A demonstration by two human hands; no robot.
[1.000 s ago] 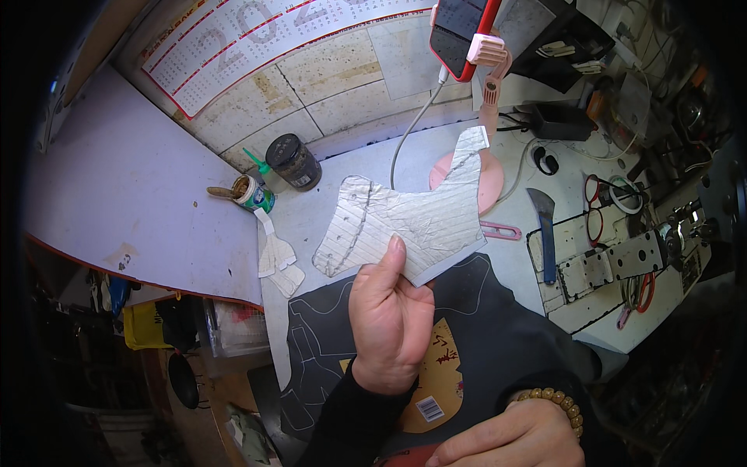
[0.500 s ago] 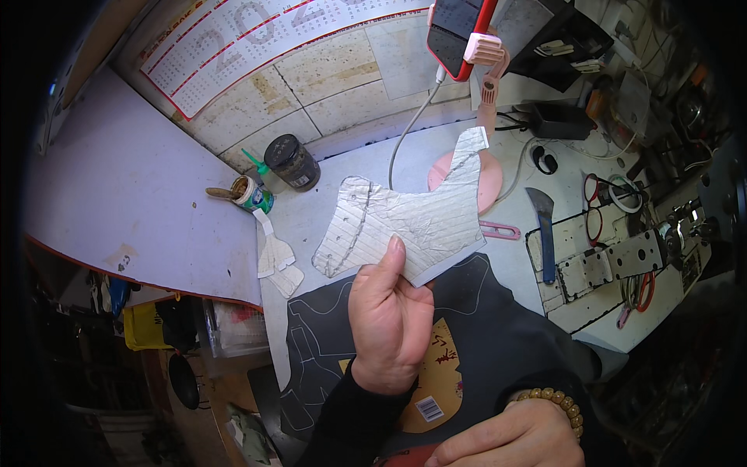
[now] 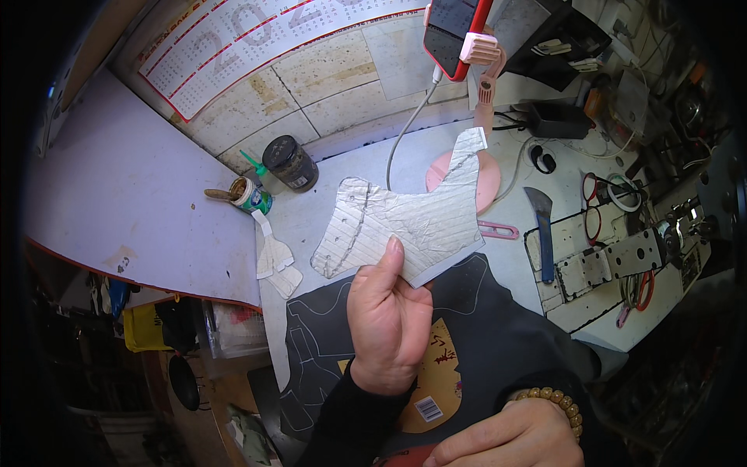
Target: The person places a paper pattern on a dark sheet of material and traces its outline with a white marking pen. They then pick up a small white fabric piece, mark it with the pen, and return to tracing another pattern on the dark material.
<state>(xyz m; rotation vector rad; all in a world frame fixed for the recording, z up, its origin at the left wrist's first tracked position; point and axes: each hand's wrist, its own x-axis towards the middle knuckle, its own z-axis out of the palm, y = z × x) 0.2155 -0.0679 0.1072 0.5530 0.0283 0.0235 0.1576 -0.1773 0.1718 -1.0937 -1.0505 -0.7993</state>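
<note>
My left hand (image 3: pixel 389 327) holds a silvery-white pattern piece (image 3: pixel 405 222) by its lower edge, thumb on top and fingers behind. The piece looks creased, with ruled lines, a dark drawn line and a narrow arm rising to the upper right. Below it lies a black sheet of material (image 3: pixel 498 342) bearing white traced outlines. A yellow cardboard piece (image 3: pixel 424 401) with a barcode rests on that sheet, partly behind my left wrist. At the lower edge, my right hand (image 3: pixel 517 436), a beaded bracelet at its wrist, is closed with its fingertips partly cut off. Something reddish (image 3: pixel 408 455) shows beside it.
Smaller white pattern pieces (image 3: pixel 276 261) lie left of the sheet. Behind stand a dark jar (image 3: pixel 290 163) and a glue pot with brush (image 3: pixel 250 194). A phone (image 3: pixel 455 39) sits in a pink stand. On the right are a blue-handled knife (image 3: pixel 546 249), scissors (image 3: pixel 593 210) and a sewing machine (image 3: pixel 615 261).
The view has shifted very slightly. Both hands and the pattern piece keep the same pose.
</note>
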